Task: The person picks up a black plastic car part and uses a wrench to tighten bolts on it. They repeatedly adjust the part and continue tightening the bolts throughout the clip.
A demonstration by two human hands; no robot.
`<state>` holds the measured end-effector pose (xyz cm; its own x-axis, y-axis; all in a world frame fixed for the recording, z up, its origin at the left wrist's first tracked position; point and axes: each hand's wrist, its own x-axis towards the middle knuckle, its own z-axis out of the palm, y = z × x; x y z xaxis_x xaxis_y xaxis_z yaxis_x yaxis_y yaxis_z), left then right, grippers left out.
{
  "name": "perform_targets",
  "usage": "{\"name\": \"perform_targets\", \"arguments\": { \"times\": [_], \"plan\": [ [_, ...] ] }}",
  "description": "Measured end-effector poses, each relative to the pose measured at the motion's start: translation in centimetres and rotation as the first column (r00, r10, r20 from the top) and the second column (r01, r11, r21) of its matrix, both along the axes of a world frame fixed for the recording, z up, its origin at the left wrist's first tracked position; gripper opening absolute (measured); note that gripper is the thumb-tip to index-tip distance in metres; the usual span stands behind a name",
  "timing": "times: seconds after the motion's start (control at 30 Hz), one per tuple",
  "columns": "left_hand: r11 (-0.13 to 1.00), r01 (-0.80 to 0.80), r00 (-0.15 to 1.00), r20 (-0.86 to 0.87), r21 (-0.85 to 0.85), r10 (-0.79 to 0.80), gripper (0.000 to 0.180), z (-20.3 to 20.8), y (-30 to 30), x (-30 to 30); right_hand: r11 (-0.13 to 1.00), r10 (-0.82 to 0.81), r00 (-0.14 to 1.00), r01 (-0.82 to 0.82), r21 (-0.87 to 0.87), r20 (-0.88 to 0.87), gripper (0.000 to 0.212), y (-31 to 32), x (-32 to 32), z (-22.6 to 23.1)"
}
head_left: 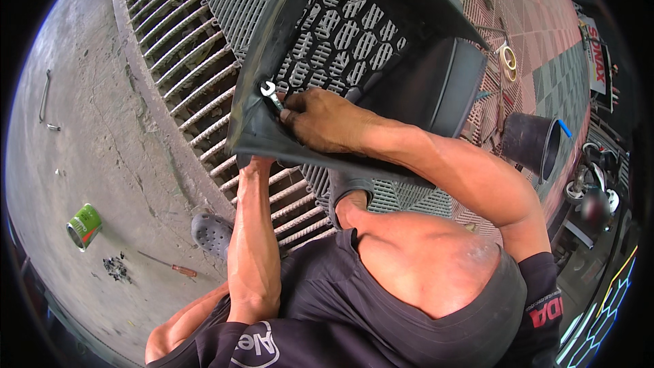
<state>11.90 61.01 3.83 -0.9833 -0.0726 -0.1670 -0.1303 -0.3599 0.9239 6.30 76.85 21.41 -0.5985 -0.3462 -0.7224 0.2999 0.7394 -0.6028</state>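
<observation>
In front of my knees lies a large black plastic car part [460,10], tub-shaped, with a mesh of elongated openings. My right hand [327,119] reaches inside it, fingers curled round a silver wrench [270,93]. The open jaw of the wrench points toward the part's left inner wall, near its lower corner; whether it touches a fastener I cannot make out. My left hand [257,162] goes under the part's near edge. Only the wrist end shows there, and the fingers are hidden behind the plastic.
A metal drain grate [197,82] runs beneath the part's left side. On the concrete at left are a green can [84,227], dark bits [117,268], a screwdriver [168,264] and a bent rod [45,95]. A black bucket [531,142] and tape roll [508,58] are at right.
</observation>
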Motion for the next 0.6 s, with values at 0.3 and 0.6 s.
{"name": "perform_targets", "arguments": {
  "times": [0.3,0.6],
  "plan": [
    [0.9,-0.072,0.987,0.163,0.43,0.001,0.029,0.9,-0.2,-0.7,1.0,0.013,0.996,-0.013,-0.001,-0.093,0.038,1.8,0.5,2.9],
    [0.871,-0.203,0.938,0.345,0.448,0.041,0.041,0.5,-0.4,-0.9,0.989,0.086,0.983,-0.104,-0.106,-0.162,0.036,2.3,-0.9,1.4]
  ]
}}
